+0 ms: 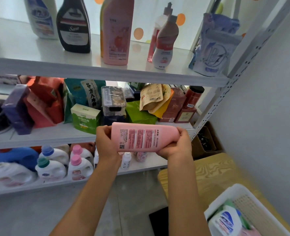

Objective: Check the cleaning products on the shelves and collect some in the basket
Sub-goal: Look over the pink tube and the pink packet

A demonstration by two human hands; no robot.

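Fingers of the left hand (105, 142) and right hand (176, 144) curl around opposite ends of a pink bottle (143, 138), held horizontally, label upward, before the middle shelf (55, 133), with the white basket (232, 193) at lower right.

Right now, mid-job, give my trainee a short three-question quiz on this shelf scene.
1. True or false: the pink plastic bottle is held lying sideways by both the left hand and the right hand.
2. Where is the white slatted plastic basket? A) top shelf B) lower right, on the wooden surface C) floor at left
3. Fill in: the side of the held bottle facing the camera shows printed text and a ____ code.

Key: 1 true; 2 B; 3 QR
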